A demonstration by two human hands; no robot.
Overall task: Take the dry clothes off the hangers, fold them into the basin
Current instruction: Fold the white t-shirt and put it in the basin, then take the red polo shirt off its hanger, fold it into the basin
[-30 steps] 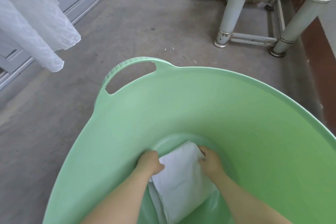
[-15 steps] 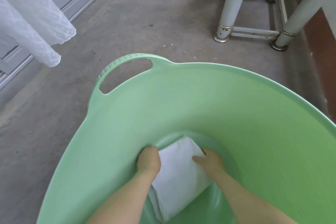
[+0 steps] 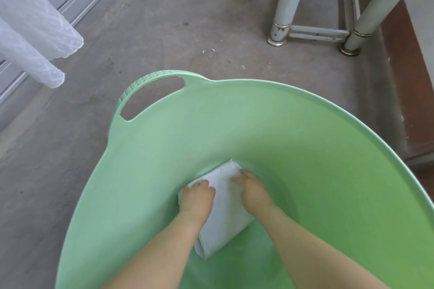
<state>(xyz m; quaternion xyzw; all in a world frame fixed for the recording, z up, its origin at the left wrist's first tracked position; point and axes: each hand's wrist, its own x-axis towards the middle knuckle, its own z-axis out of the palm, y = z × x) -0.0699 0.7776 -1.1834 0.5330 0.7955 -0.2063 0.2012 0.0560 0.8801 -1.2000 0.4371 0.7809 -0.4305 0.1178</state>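
My folded white cloth (image 3: 223, 225) now lies at the bottom of the green basin (image 3: 305, 124). A moment ago I held it by its sides. Now my right hand (image 3: 253, 192) rests on top, fingers straight. My left hand (image 3: 197, 197) bends over its edge; I cannot tell if it pinches. White clothes (image 3: 35, 37) hang nearby, so I think there is more to fold.
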